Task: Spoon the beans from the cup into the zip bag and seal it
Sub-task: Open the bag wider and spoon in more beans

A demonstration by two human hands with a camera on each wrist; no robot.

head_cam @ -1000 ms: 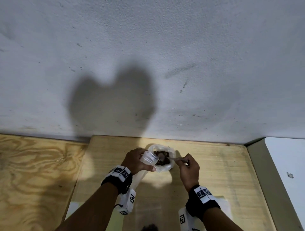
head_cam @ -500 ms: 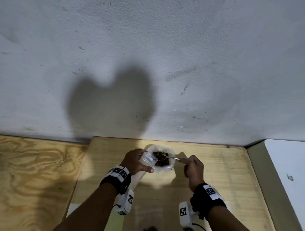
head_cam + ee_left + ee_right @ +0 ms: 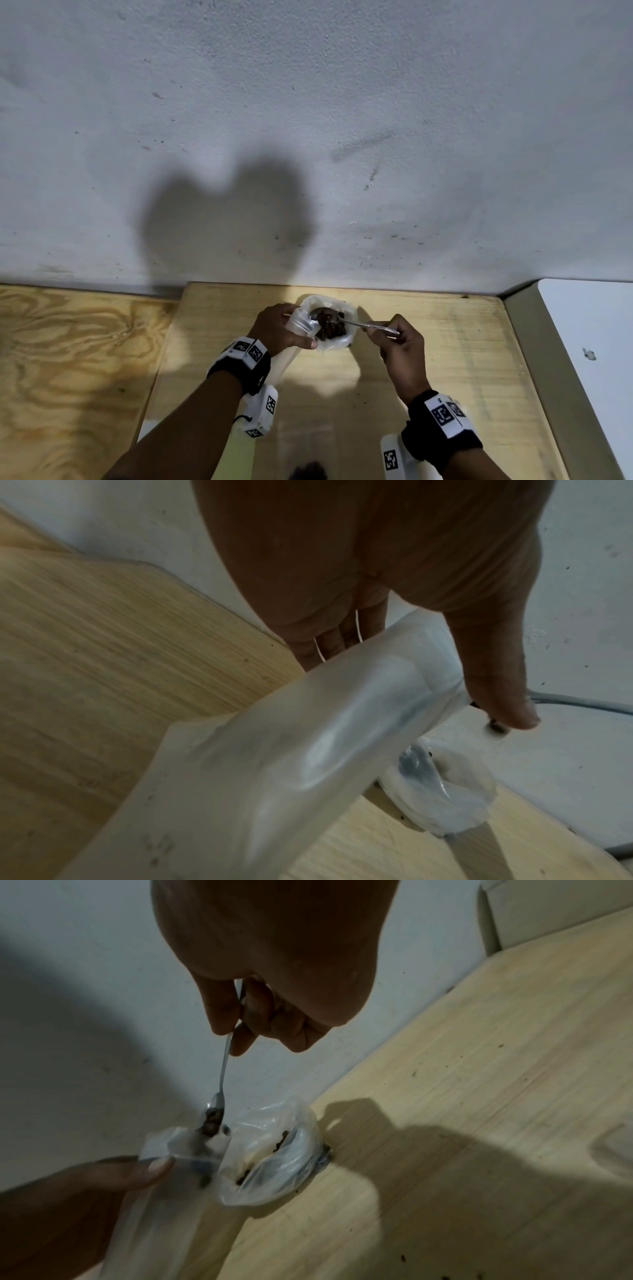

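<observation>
**Two hands at the bag mouth, spoon loaded**

Two wood surfaces met a scuffed grey wall [image 3: 308,120]: grained plywood [image 3: 68,359] at left, a paler board [image 3: 445,359] beside it. On the board, the left hand [image 3: 277,330] pinched the zip bag [image 3: 291,750] mouth between thumb and curled fingers. The cup [image 3: 334,323], plastic-lined, stood just beside, holding dark beans [image 3: 330,329]. The right hand [image 3: 400,346], fingers curled, pinched the spoon [image 3: 219,1096] handle; its bowl carried beans over the bag opening. A white panel [image 3: 596,342] bordered the right.
</observation>
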